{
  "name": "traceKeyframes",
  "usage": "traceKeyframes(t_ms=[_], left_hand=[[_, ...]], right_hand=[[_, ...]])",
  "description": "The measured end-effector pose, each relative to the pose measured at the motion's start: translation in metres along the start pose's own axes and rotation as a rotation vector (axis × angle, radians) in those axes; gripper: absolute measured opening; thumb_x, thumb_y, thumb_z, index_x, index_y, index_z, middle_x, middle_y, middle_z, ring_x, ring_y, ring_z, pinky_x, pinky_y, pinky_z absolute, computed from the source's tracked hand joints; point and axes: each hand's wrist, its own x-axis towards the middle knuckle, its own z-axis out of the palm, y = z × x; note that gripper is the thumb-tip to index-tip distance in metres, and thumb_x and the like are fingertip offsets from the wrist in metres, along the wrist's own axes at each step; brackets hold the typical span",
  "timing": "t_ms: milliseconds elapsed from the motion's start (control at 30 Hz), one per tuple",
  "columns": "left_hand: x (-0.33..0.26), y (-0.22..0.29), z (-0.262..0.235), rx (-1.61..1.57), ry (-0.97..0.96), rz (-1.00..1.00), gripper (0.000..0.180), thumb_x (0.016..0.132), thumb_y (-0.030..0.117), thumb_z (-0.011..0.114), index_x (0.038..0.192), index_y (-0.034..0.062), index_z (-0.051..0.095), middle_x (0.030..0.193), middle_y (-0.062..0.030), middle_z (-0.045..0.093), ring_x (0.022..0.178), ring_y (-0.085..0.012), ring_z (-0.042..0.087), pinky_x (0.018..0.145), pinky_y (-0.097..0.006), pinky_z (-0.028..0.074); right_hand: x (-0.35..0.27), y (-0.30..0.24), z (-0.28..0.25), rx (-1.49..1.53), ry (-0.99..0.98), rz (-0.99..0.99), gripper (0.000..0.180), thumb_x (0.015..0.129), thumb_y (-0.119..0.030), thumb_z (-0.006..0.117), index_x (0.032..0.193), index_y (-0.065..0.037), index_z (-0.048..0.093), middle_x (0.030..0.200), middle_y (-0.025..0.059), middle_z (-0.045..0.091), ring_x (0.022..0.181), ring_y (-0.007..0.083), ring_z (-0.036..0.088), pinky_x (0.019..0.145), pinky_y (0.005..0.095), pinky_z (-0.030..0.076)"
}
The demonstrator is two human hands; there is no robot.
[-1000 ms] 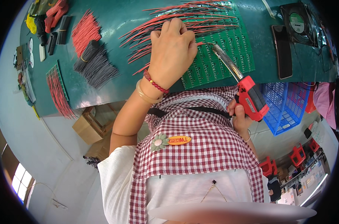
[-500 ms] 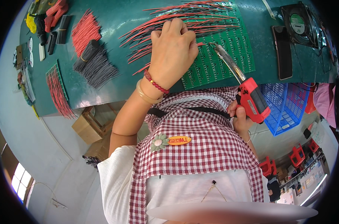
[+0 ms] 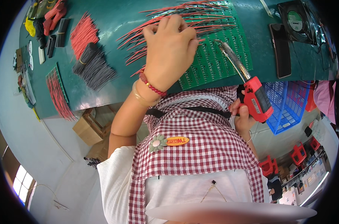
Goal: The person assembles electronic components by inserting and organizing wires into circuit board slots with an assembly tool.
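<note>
My left hand [image 3: 171, 50] is curled palm down over the red and black wires [image 3: 139, 33] on a green circuit board panel [image 3: 218, 61]. Its thumb and fingers look pinched at a red wire [image 3: 201, 40], whose end pokes out beside them; the grip itself is partly hidden. My right hand [image 3: 244, 115] is closed round the red and black handle of a soldering iron [image 3: 237, 62]. The iron's tip is over the panel, a short gap to the right of that wire end. Rows of wires lie across the panel's far and left parts.
Bundles of red wires [image 3: 83, 35] and black wires [image 3: 96, 69] lie on the green table at left, near a smaller wired board [image 3: 59, 89]. To the right are a phone [image 3: 280, 52] and a black fan [image 3: 296, 22]. A blue basket [image 3: 285, 106] is below the table edge.
The soldering iron's tip has shifted right, widening its gap from the red wire end. My left hand has moved slightly left, its fingers a little more spread. The whole view has shifted slightly.
</note>
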Motion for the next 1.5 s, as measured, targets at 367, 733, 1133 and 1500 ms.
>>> traceKeyframes(t_ms=[367, 733, 1133, 1500], left_hand=[[0.010, 0.003, 0.019, -0.021, -0.034, 0.049, 0.007, 0.071, 0.015, 0.063, 0.067, 0.0089, 0.064, 0.079, -0.0027, 0.050, 0.083, -0.0203, 0.049, 0.073, -0.040, 0.032], [0.012, 0.006, 0.018, 0.005, -0.081, 0.030, 0.009, 0.073, 0.017, 0.062, 0.070, 0.0081, 0.061, 0.083, -0.0026, 0.050, 0.085, -0.0206, 0.049, 0.071, -0.038, 0.032], [0.012, 0.007, 0.015, 0.072, -0.077, 0.045, 0.009, 0.073, 0.017, 0.063, 0.070, 0.0096, 0.061, 0.081, -0.0011, 0.051, 0.085, -0.0198, 0.050, 0.073, -0.039, 0.033], [0.014, -0.033, -0.027, -0.094, 0.053, -0.095, 0.009, 0.079, 0.013, 0.059, 0.077, 0.0051, 0.062, 0.076, -0.0083, 0.058, 0.069, -0.0288, 0.056, 0.061, -0.038, 0.041]], right_hand=[[0.001, 0.005, -0.003, 0.011, -0.020, 0.043, 0.040, 0.090, -0.021, 0.052, 0.119, 0.004, 0.042, 0.069, 0.0077, 0.051, 0.053, 0.0121, 0.045, 0.052, 0.0262, 0.041], [0.002, 0.002, 0.000, -0.049, -0.052, 0.065, 0.039, 0.090, -0.023, 0.052, 0.116, 0.004, 0.043, 0.067, 0.0077, 0.052, 0.051, 0.0116, 0.044, 0.050, 0.0261, 0.041], [0.001, 0.000, -0.002, 0.026, 0.008, 0.014, 0.044, 0.091, -0.027, 0.052, 0.121, 0.004, 0.042, 0.068, 0.0073, 0.051, 0.052, 0.0118, 0.044, 0.051, 0.0279, 0.042], [0.002, 0.000, -0.007, 0.046, 0.011, -0.004, 0.044, 0.091, -0.027, 0.051, 0.121, 0.004, 0.041, 0.069, 0.0070, 0.050, 0.052, 0.0117, 0.043, 0.052, 0.0284, 0.042]])
